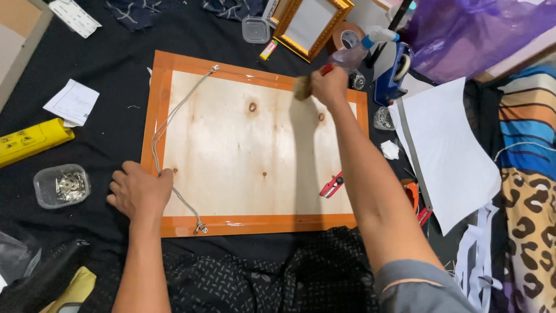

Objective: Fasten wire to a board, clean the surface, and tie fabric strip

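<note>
The left hand (141,191) lies flat, fingers loosely spread and holding nothing, pinning the left edge of the frame back (255,145) on the black surface (110,64); the hanging wire (168,124) runs under those fingers, already fixed at both ends. The right hand (328,86) grips a brush (302,87) at the top edge. Brushing looks under way; the knife (331,185) lies unused below it.

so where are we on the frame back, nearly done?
Looks done: the plywood backing sits inside the orange frame, and a hanging cord is fixed at both ends along its left side. In hand: the right hand works a brush over the top right of the board, blurred, while the left hand steadies the left edge. What is left cannot be told from here.
</note>
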